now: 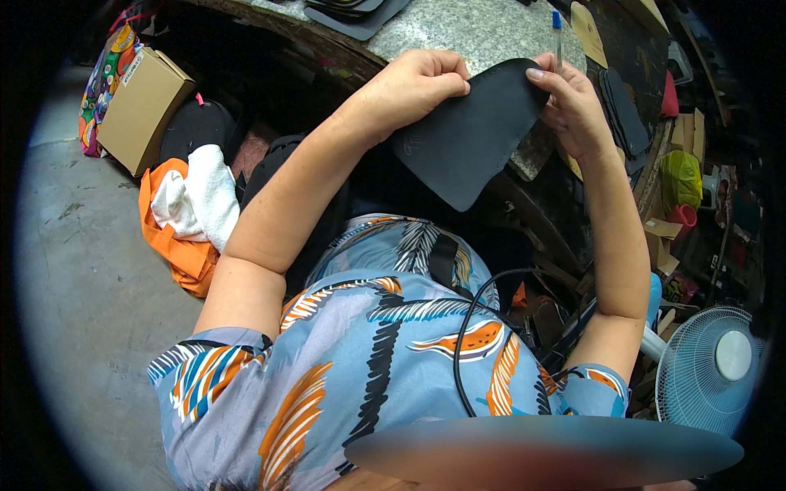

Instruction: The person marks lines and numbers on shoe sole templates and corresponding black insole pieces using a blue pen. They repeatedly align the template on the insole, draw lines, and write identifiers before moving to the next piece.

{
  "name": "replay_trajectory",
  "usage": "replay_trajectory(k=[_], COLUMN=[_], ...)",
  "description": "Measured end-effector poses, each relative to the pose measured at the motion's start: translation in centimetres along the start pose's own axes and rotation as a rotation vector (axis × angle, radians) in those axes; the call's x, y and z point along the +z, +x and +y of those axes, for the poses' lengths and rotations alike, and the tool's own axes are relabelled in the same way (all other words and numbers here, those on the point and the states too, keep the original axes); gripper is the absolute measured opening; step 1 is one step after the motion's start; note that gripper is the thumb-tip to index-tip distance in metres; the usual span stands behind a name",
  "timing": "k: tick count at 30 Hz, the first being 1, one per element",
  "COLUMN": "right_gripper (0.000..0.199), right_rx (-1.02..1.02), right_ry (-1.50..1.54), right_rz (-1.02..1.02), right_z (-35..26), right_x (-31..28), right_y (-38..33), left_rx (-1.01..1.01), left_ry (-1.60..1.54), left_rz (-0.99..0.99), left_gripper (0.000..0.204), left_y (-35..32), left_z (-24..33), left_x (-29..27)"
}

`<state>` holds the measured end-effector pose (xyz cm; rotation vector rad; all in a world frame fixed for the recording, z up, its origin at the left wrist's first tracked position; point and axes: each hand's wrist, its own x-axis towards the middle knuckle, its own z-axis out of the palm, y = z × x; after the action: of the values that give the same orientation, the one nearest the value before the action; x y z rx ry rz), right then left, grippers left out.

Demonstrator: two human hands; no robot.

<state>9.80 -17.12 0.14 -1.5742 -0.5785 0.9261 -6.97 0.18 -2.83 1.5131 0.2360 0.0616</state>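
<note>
My left hand (417,87) and right hand (578,108) pinch a flat, black, round-cornered, leather-like panel (471,135); clear, blue-ended plastic pen (557,41) sticks up from my right grip.

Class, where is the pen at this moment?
In the head view, right of centre near the top, the pen sticks up from the right hand, just right of the black sheet.

Place: workshop — cluttered.
Bench (503,37): speckled top, stacked dark cut sheets (358,20).
Floor (106,286): grey, concrete-looking — cardboard box (146,110) alongside.
</note>
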Motion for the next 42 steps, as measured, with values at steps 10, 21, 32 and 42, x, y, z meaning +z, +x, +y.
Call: replay_trajectory(k=[10,21,32,42], right_gripper=[0.015,0.014,0.016,0.015], right_rx=[-0.014,-0.011,-0.023,-0.039], right_ry=[-0.016,-0.085,-0.127,-0.082], right_rz=[0.013,-0.065,-0.064,-0.126], right_z=[-0.1,0.1,-0.1,0.1], right_x=[0.6,0.5,0.7,0.4], right_y=[-0.3,-0.2,-0.3,-0.1], left_rx=[0.062,0.045,0.104,0.047], left_ry=[0.091,0.086,0.168,0.026], left_rz=[0.035,-0.011,0.016,0.011], left_gripper=[0.018,0.018,0.017,0.019], left_y=[-0.1,0.4,0.5,0.3], left_z=[0.2,-0.5,-0.2,-0.2], left_x=[0.5,0.2,0.7,1.0])
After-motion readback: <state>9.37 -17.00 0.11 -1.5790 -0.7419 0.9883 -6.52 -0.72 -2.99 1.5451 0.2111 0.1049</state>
